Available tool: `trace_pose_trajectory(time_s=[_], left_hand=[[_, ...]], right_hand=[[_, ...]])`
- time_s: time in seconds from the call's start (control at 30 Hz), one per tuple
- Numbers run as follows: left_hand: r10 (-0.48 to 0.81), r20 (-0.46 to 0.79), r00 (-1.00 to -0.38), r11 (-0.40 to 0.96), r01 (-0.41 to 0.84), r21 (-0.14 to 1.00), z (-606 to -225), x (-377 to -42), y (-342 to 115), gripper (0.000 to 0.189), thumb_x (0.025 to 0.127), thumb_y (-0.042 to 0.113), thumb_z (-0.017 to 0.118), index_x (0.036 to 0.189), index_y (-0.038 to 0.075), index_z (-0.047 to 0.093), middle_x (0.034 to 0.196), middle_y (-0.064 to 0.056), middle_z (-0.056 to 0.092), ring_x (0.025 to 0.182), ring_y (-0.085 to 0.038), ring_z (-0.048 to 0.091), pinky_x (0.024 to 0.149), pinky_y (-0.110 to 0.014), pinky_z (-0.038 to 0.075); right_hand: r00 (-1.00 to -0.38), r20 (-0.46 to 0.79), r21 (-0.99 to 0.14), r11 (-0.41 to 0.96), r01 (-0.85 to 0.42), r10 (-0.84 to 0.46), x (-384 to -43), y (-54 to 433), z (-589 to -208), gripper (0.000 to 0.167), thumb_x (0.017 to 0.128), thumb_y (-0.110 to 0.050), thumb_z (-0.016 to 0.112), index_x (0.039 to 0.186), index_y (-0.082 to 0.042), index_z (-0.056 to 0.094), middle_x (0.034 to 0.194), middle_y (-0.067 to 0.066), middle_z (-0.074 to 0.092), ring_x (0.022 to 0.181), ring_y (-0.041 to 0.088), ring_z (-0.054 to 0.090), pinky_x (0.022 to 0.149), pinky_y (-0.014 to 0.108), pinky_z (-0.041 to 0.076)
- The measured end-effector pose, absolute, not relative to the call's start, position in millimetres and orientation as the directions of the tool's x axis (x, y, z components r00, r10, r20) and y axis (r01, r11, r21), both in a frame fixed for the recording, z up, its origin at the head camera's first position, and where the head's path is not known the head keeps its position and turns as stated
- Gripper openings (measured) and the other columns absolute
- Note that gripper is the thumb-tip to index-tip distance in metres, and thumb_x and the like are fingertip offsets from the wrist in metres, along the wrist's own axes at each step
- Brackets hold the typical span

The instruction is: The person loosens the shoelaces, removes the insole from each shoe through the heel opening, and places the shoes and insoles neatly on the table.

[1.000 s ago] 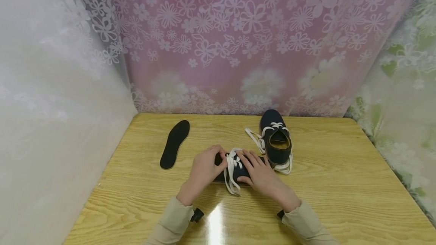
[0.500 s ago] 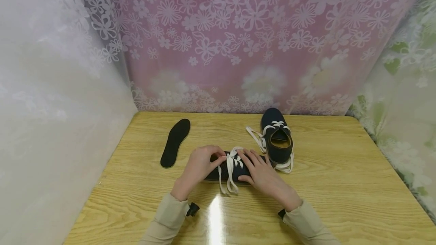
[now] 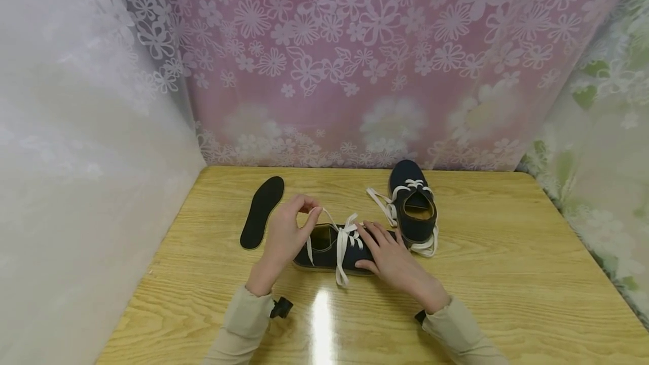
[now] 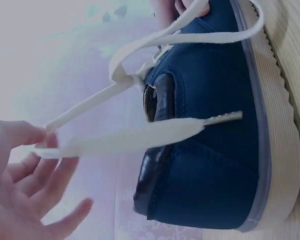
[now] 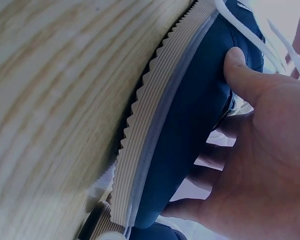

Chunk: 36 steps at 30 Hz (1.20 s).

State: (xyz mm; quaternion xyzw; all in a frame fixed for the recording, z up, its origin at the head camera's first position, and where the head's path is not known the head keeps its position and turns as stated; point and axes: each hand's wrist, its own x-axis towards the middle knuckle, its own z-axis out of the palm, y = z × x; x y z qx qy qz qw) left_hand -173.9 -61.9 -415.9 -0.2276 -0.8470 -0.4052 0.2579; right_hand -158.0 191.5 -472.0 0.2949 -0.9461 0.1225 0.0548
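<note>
A dark blue sneaker [image 3: 327, 259] lies sideways on the table, its heel to the left and toe to the right. My left hand [image 3: 285, 231] pinches one white shoelace [image 4: 135, 139] between thumb and fingers, lifted above the heel opening, its tipped end hanging down over the shoe's side. From the fingers the lace runs back to the knot at the shoe's throat, where a loop and another strand hang over the near side. My right hand [image 3: 389, 259] holds the front of the sneaker, thumb on the near side, fingers over the top; the toe is partly hidden beneath it.
A second dark blue sneaker [image 3: 417, 232] stands just behind the right hand, toe toward the curtain, its white laces [image 3: 380, 205] spread beside it. A black insole [image 3: 261, 213] lies at the back left of the wooden table [image 3: 497, 275]. A pink floral curtain [image 3: 345, 117] hangs behind.
My left hand has moved left and up from the knot, drawing the lace out and uncovering the shoe's opening. The right hand has stayed on the sneaker's front.
</note>
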Motion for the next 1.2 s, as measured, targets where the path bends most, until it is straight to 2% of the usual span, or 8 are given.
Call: trace_pose_trajectory(time_s=[0.13, 0.2, 0.23, 0.33, 0.5, 0.63, 0.87, 1.2], left_hand=[[0.264, 0.431, -0.863, 0.536, 0.503, 0.678, -415.4, -171.7, -62.4, 0.012, 0.102, 0.019, 0.064, 0.11, 0.011, 0.064, 0.077, -0.001, 0.069, 0.058, -0.014, 0.068, 0.049, -0.025, 0.05], [0.314, 0.35, -0.883, 0.565, 0.47, 0.678, -415.6, -170.9, -62.0, 0.016, 0.103, 0.024, 0.062, 0.114, 0.013, 0.063, 0.076, 0.0, 0.068, 0.052, -0.012, 0.065, 0.045, -0.023, 0.046], [0.334, 0.323, -0.886, 0.598, 0.464, 0.654, -416.4, -170.7, -61.8, 0.019, 0.103, 0.027, 0.063, 0.115, 0.013, 0.064, 0.077, 0.002, 0.068, 0.052, -0.01, 0.063, 0.046, -0.021, 0.047], [0.394, 0.277, -0.877, 0.681, 0.48, 0.553, -420.1, -170.9, -60.2, 0.025, 0.099, 0.032, 0.068, 0.116, 0.014, 0.066, 0.084, 0.005, 0.068, 0.062, -0.005, 0.064, 0.053, -0.02, 0.049], [0.468, 0.231, -0.853, 0.732, 0.521, 0.44, -426.0, -170.8, -54.9, 0.03, 0.093, 0.033, 0.076, 0.117, 0.016, 0.069, 0.099, 0.004, 0.067, 0.083, -0.009, 0.067, 0.067, -0.023, 0.053], [0.464, 0.24, -0.852, 0.757, 0.523, 0.391, -429.5, -171.2, -47.7, 0.022, 0.093, 0.03, 0.077, 0.11, 0.017, 0.07, 0.098, 0.003, 0.066, 0.083, -0.011, 0.067, 0.066, -0.023, 0.053], [0.415, 0.323, -0.85, 0.774, 0.517, 0.365, -431.6, -174.3, -39.9, 0.006, 0.093, 0.024, 0.077, 0.095, 0.02, 0.073, 0.08, 0.007, 0.069, 0.065, -0.004, 0.062, 0.055, -0.019, 0.047], [0.383, 0.422, -0.822, 0.76, 0.54, 0.362, -426.9, -174.5, -42.6, 0.006, 0.095, 0.027, 0.073, 0.096, 0.021, 0.075, 0.082, 0.007, 0.068, 0.064, -0.005, 0.061, 0.056, -0.019, 0.048]], right_hand=[[-0.822, 0.164, -0.208, 0.795, -0.57, -0.546, -159.3, 191.7, -472.0, 0.077, 0.097, -0.041, 0.066, 0.157, -0.005, 0.035, 0.155, 0.023, 0.041, 0.144, 0.045, 0.037, 0.107, 0.076, 0.027], [-0.823, 0.161, -0.216, 0.794, -0.568, -0.545, -159.8, 191.8, -471.9, 0.077, 0.097, -0.041, 0.066, 0.158, -0.006, 0.035, 0.155, 0.023, 0.04, 0.144, 0.045, 0.036, 0.106, 0.077, 0.027], [-0.824, 0.16, -0.218, 0.795, -0.566, -0.544, -159.8, 191.9, -472.2, 0.077, 0.097, -0.041, 0.066, 0.158, -0.006, 0.035, 0.155, 0.023, 0.04, 0.144, 0.045, 0.036, 0.106, 0.077, 0.027], [-0.825, 0.159, -0.219, 0.795, -0.565, -0.543, -159.8, 192.6, -472.8, 0.076, 0.097, -0.041, 0.066, 0.158, -0.007, 0.035, 0.156, 0.023, 0.04, 0.144, 0.045, 0.036, 0.106, 0.076, 0.027], [-0.824, 0.161, -0.221, 0.794, -0.567, -0.544, -160.0, 192.9, -473.2, 0.077, 0.097, -0.041, 0.066, 0.158, -0.007, 0.034, 0.155, 0.023, 0.04, 0.144, 0.045, 0.037, 0.106, 0.076, 0.028], [-0.824, 0.155, -0.22, 0.795, -0.566, -0.544, -160.5, 192.2, -474.1, 0.077, 0.097, -0.041, 0.066, 0.158, -0.007, 0.034, 0.156, 0.023, 0.039, 0.144, 0.045, 0.036, 0.105, 0.076, 0.029], [-0.824, 0.146, -0.211, 0.796, -0.567, -0.548, -159.9, 191.1, -474.5, 0.077, 0.097, -0.042, 0.065, 0.158, -0.006, 0.034, 0.156, 0.023, 0.039, 0.144, 0.045, 0.036, 0.106, 0.077, 0.027], [-0.828, 0.138, -0.208, 0.801, -0.561, -0.544, -159.3, 193.1, -472.9, 0.078, 0.097, -0.043, 0.064, 0.159, -0.006, 0.032, 0.157, 0.023, 0.038, 0.145, 0.045, 0.035, 0.107, 0.077, 0.026]])
